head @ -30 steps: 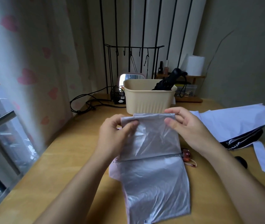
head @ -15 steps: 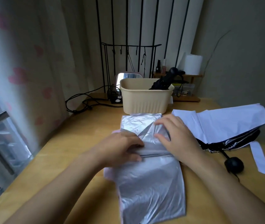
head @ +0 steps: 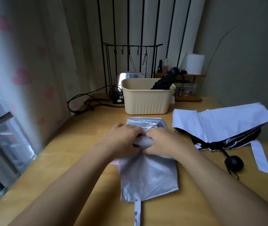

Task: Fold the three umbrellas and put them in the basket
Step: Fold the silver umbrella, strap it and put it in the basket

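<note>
A silver umbrella lies flat on the wooden table in front of me, its strap trailing toward the near edge. My left hand and my right hand sit side by side on its middle, fingers curled round a rolled bunch of the fabric. The far end of the canopy shows beyond my knuckles. A beige ribbed basket stands behind it with a folded black umbrella leaning out of its right side. A white-and-black umbrella lies loose to the right, its round black handle nearer me.
Black cables and a small charger lie left of the basket by the curtain. A mirror, a black wire rack and a small wooden shelf with a white roll stand at the back. A window is at the left edge.
My hands lowered the lifted silver canopy onto the table, then drew together at its middle and bunched the fabric into a roll. The view shifted slightly.
</note>
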